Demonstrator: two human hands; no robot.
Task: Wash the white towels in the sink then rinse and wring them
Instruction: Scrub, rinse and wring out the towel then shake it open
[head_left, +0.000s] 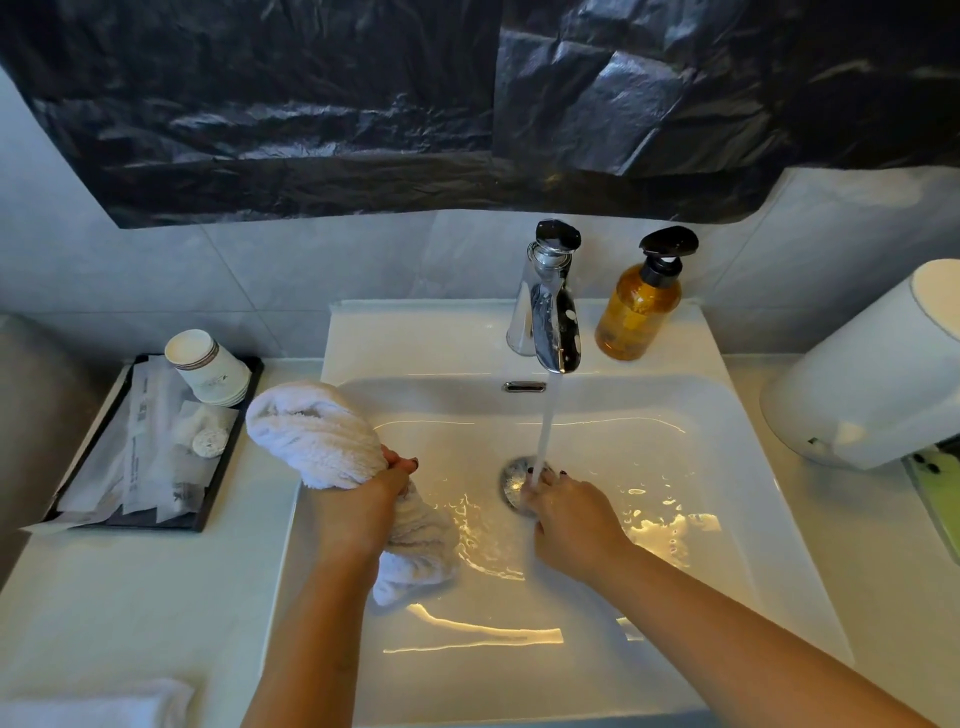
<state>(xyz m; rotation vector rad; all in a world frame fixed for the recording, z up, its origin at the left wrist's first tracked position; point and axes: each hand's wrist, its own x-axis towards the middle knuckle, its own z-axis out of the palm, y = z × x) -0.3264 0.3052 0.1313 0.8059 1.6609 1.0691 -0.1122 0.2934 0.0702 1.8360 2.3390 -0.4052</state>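
My left hand (363, 499) grips a white towel (317, 436) around its middle, above the left side of the white sink (727, 467). One bunched end sticks up over the sink's left rim; the other end hangs into the basin. My right hand (566, 509) lies over the drain (511, 480) with fingers stretched under the running water stream (548, 426) and holds nothing. The chrome tap (550, 306) stands at the sink's back. Another white towel (104, 701) lies folded on the counter at the lower left.
An amber pump bottle (641, 306) stands right of the tap. A black tray (228, 452) with paper cups (208, 369) and wrapped sachets sits left of the sink. A white dispenser (872, 374) juts in at the right. Black plastic sheeting (415, 104) covers the wall.
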